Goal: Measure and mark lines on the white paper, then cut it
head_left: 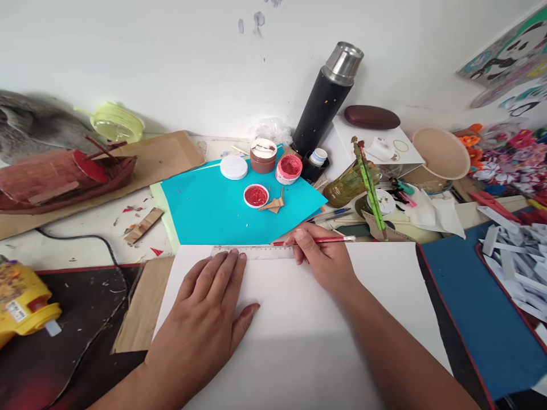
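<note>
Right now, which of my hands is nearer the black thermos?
Your right. The right hand, holding a red pencil, is in front of the thermos; the left hand rests on the ruler, farther off, leftward.

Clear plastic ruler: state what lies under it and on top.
Under the clear plastic ruler is a large white paper sheet. The left hand rests its fingers on top; the stretch beneath them can't be seen.

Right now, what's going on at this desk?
A person's left hand lies flat over the left part of a clear ruler, near the far edge of a white sheet. The right hand grips a red pencil by the ruler's right part; whether its tip touches paper is unclear. Beyond, an open red tub sits on blue paper.
</note>
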### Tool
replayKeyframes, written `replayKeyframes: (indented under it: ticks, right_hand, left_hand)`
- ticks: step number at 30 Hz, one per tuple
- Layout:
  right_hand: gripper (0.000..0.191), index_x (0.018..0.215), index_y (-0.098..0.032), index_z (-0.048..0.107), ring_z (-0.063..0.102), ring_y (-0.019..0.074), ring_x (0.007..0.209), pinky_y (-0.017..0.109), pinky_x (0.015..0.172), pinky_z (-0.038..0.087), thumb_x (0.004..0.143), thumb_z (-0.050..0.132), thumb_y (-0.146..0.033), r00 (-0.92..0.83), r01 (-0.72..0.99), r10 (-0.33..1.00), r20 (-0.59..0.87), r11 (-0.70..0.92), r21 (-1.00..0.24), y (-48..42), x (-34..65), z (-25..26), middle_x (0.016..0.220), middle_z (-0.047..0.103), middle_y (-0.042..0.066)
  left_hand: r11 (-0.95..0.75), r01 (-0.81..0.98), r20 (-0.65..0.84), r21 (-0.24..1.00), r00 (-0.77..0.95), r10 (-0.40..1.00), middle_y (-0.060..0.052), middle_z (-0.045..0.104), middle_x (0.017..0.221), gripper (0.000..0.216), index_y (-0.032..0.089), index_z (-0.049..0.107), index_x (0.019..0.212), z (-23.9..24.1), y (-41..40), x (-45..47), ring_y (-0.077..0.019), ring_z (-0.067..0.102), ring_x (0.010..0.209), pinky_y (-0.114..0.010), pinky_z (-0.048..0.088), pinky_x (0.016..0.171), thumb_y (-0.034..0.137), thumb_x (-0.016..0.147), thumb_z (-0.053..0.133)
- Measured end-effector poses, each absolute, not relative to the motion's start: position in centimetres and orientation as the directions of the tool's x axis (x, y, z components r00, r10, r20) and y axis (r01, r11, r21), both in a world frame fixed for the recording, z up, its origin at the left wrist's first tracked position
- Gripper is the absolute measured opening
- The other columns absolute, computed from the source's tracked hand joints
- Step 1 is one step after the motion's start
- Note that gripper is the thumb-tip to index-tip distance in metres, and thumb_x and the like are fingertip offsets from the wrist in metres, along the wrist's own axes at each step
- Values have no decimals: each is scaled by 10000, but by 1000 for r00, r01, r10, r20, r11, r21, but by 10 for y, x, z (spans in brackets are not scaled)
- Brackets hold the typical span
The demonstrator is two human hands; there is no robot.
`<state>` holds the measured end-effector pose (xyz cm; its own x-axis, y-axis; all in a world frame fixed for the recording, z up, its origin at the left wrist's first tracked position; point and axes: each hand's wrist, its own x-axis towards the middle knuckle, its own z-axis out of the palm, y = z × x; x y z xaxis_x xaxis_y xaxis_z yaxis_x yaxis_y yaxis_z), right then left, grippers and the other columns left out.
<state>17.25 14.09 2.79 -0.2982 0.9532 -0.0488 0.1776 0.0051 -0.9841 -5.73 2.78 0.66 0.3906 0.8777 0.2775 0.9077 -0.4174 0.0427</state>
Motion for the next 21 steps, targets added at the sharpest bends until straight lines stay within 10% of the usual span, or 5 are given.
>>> replayKeyframes:
  ticks: [21]
  right_hand:
    - [530,788,-225,731,603,172,624,318,658,519,1078,586,-645,-353,254,934,-50,44,-966,141,171,27,663,656,5]
  left_hand:
    - [-420,903,279,88,382,881,-272,631,1518,690,-4,443,1622,7,28,-58,-427,597,1384,-574,407,1195,443,1098,483]
